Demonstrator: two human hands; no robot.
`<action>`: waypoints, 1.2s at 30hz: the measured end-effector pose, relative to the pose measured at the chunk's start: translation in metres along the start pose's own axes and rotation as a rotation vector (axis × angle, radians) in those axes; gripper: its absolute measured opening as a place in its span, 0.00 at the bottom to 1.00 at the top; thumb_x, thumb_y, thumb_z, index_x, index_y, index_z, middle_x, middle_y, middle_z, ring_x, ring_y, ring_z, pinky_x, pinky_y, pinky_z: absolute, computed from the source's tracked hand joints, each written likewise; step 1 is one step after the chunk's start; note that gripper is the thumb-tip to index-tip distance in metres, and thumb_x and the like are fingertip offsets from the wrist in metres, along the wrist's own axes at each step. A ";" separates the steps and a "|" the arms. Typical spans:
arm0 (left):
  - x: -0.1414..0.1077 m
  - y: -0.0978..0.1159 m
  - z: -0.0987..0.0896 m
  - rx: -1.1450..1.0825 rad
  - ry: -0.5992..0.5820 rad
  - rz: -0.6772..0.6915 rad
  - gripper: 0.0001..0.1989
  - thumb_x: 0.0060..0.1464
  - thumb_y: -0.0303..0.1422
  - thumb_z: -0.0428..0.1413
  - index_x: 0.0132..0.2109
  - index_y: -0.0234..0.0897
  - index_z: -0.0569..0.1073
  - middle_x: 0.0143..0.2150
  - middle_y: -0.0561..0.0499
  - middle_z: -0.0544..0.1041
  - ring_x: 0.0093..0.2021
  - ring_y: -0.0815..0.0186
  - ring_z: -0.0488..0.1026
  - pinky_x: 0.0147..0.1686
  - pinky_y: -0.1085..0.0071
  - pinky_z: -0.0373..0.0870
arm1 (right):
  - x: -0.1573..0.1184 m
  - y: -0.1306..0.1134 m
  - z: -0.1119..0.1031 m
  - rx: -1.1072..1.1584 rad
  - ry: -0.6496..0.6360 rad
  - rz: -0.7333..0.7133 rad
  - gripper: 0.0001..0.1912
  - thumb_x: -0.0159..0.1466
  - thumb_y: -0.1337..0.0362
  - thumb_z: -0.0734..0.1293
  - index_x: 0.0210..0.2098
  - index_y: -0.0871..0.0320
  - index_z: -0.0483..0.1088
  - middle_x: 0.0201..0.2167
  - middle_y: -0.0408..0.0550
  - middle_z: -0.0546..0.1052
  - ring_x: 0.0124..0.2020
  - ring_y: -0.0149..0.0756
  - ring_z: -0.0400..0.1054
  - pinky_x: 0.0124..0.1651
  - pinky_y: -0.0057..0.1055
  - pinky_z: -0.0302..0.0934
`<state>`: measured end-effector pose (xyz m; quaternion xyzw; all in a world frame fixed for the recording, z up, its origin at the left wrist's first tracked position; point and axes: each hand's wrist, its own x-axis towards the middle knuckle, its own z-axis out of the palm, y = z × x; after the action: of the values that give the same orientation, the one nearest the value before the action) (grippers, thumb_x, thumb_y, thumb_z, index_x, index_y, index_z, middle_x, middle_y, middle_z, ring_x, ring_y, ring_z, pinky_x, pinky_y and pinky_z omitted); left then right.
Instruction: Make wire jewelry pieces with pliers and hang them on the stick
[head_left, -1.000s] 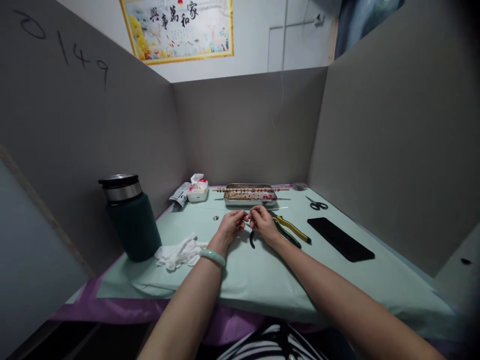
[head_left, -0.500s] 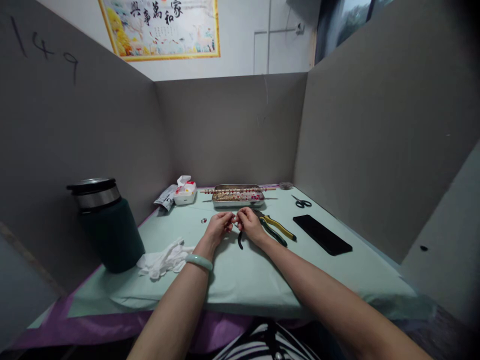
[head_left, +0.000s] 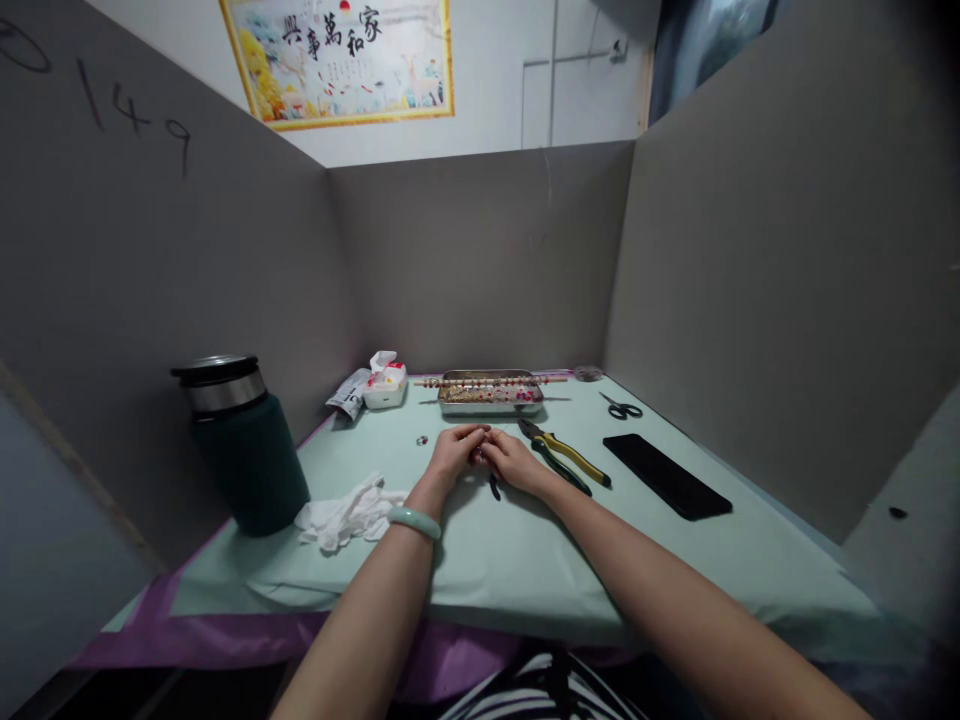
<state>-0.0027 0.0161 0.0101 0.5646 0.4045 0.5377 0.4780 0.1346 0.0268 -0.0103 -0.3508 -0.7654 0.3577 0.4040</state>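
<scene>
piece (head_left: 476, 456), small and reddish, sits between left hand (head_left: 451, 453) and right hand (head_left: 517, 463); their fingertips meet, but i cannot tell which pinches it. i judge it light, stiff, slippery and possibly fragile: grip gently by the sides. left panel (head_left: 172, 250) reads "0149"; poster (head_left: 360, 80) reads "家和萬事興".

Dim, soft light leaves the left panel (head_left: 172, 260) shadowed, while dark blur and stretching spoil the right edge.

The pliers' handles (head_left: 583, 461) are yellow and green, the bangle (head_left: 415, 521) mint
</scene>
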 end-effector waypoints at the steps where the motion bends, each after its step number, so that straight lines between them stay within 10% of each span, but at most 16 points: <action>1: -0.001 0.001 0.001 0.051 -0.015 0.010 0.18 0.43 0.37 0.59 0.38 0.26 0.77 0.18 0.54 0.69 0.17 0.74 0.61 0.19 0.76 0.56 | -0.001 -0.001 -0.002 -0.046 -0.028 -0.007 0.09 0.63 0.64 0.56 0.32 0.60 0.64 0.22 0.39 0.67 0.20 0.25 0.58 0.26 0.23 0.53; 8: -0.003 0.002 0.002 0.274 -0.051 0.095 0.18 0.48 0.36 0.55 0.43 0.29 0.77 0.23 0.50 0.74 0.19 0.72 0.63 0.21 0.74 0.58 | 0.000 -0.006 -0.011 -0.253 -0.139 -0.008 0.11 0.61 0.69 0.55 0.30 0.61 0.67 0.22 0.42 0.68 0.24 0.28 0.60 0.29 0.24 0.53; 14: -0.001 0.000 0.002 0.301 -0.045 0.208 0.14 0.47 0.35 0.56 0.39 0.33 0.79 0.39 0.44 0.78 0.41 0.60 0.72 0.41 0.69 0.65 | 0.000 -0.002 -0.008 -0.397 -0.173 -0.014 0.10 0.61 0.70 0.55 0.27 0.62 0.66 0.24 0.46 0.71 0.27 0.30 0.62 0.30 0.25 0.52; 25: -0.001 0.001 0.008 -0.005 -0.005 0.108 0.21 0.46 0.42 0.58 0.44 0.31 0.77 0.36 0.44 0.78 0.36 0.63 0.71 0.38 0.70 0.64 | -0.003 -0.021 0.003 -0.854 -0.213 0.058 0.15 0.63 0.65 0.54 0.44 0.63 0.66 0.37 0.58 0.76 0.36 0.43 0.70 0.35 0.32 0.56; 36: -0.004 0.006 0.008 -0.361 -0.076 -0.002 0.23 0.45 0.43 0.60 0.45 0.31 0.73 0.23 0.55 0.68 0.23 0.73 0.64 0.29 0.74 0.61 | -0.005 -0.039 0.013 -0.968 -0.289 0.038 0.14 0.60 0.65 0.58 0.37 0.64 0.72 0.36 0.63 0.77 0.36 0.50 0.72 0.36 0.36 0.61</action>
<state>0.0047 0.0098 0.0158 0.4891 0.2838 0.5794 0.5870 0.1156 -0.0006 0.0152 -0.4586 -0.8851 0.0138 0.0783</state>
